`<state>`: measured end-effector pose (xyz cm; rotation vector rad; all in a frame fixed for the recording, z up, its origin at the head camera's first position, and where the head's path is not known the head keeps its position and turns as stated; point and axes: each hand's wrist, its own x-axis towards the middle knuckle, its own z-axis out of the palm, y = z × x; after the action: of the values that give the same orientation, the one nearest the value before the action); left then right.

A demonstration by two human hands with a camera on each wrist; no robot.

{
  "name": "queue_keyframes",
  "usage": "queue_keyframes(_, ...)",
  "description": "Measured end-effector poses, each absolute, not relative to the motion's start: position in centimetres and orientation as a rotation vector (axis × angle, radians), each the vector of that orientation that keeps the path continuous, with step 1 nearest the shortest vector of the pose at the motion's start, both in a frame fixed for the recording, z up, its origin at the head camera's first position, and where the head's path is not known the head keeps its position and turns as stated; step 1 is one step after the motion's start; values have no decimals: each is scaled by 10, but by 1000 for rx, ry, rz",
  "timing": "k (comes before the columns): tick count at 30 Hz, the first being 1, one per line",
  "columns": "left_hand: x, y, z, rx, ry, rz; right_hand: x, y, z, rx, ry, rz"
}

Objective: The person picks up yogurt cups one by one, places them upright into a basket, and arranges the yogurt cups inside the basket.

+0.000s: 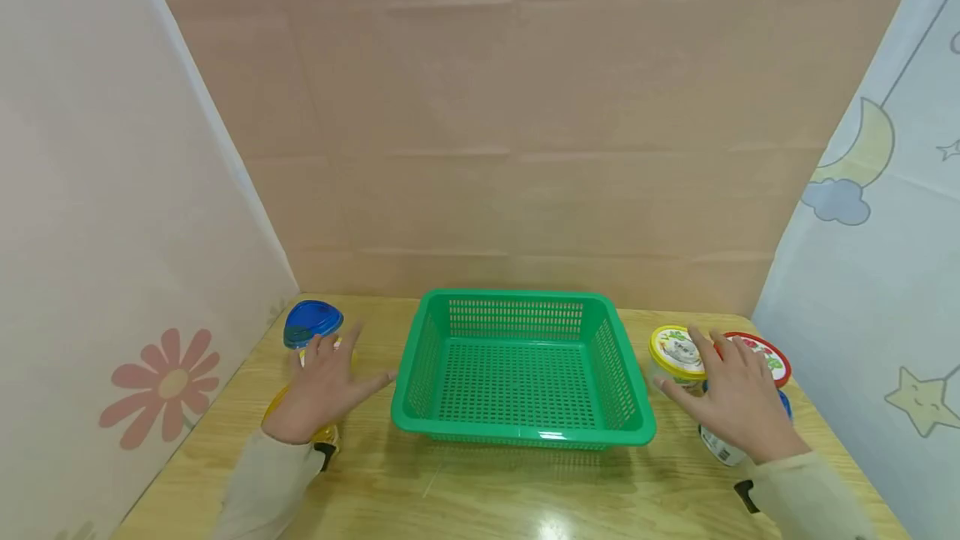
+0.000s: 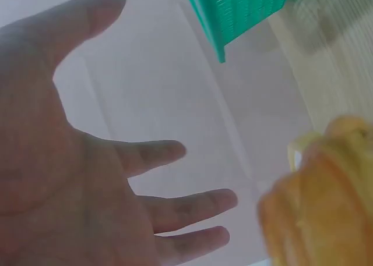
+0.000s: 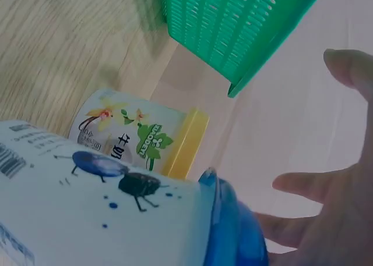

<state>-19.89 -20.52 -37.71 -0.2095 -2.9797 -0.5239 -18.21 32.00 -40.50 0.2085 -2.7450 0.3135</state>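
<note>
My left hand (image 1: 318,390) hovers with spread fingers over the left side of the table, holding nothing. Beneath it, partly hidden, is an amber-yellow container (image 2: 326,208), blurred in the left wrist view. A blue-lidded container (image 1: 313,319) stands just behind that hand. On the other side, my right hand (image 1: 738,402), fingers extended, is above a white tub with a blue lid (image 3: 116,208). Close by are a yellow-lidded tub (image 1: 677,351) with a plant print and a red-lidded tub (image 1: 768,359), partly covered by the fingers. Between the hands sits a green plastic basket (image 1: 517,436) with nothing inside.
The wooden table (image 1: 450,494) meets a tan cloth backdrop (image 1: 517,123) at the back. White printed sheets flank it, with a flower (image 1: 172,383) at left and a moon (image 1: 866,144) at right.
</note>
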Motion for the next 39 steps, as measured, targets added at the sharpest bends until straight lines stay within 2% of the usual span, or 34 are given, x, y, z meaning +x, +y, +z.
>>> queue_keyframes(16, -162, -260, -375, -41, -3101, -358, -177, 282, -402, 295, -2706, 505)
queue_keyframes(39, -168, -290, -390, -129, -3119, -612, -178, 268, -411, 156, -2970, 767)
